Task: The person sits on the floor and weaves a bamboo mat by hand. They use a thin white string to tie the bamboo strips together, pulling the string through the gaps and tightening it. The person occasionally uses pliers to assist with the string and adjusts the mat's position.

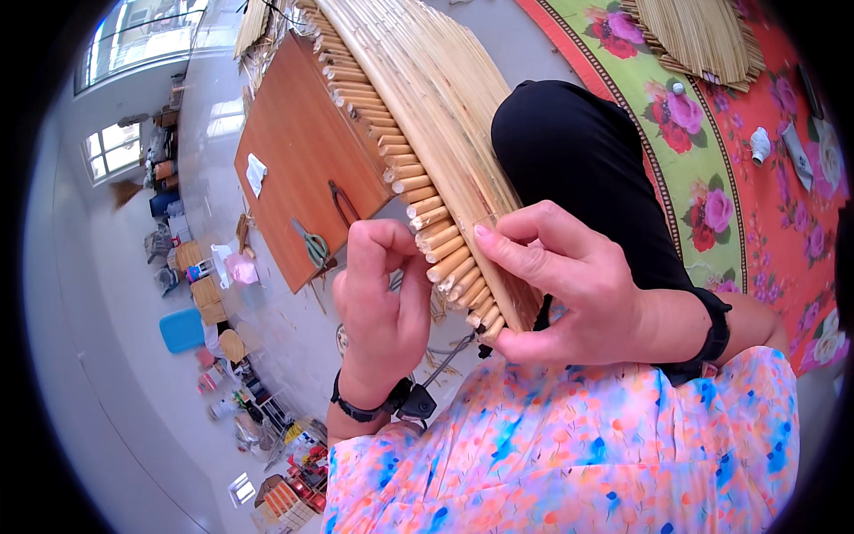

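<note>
Two hands flank the mat edge, little room between.

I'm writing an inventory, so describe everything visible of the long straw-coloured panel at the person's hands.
The panel looks like reed or bamboo: long, pale, glossy strips side by side, with some brownish streaks. Short, round stalk ends line its left edge. It runs diagonally from the picture's top toward the waist, beside the dark-clad knee. The right hand touches its near end; whether the left hand touches the stalk ends is unclear.
</note>
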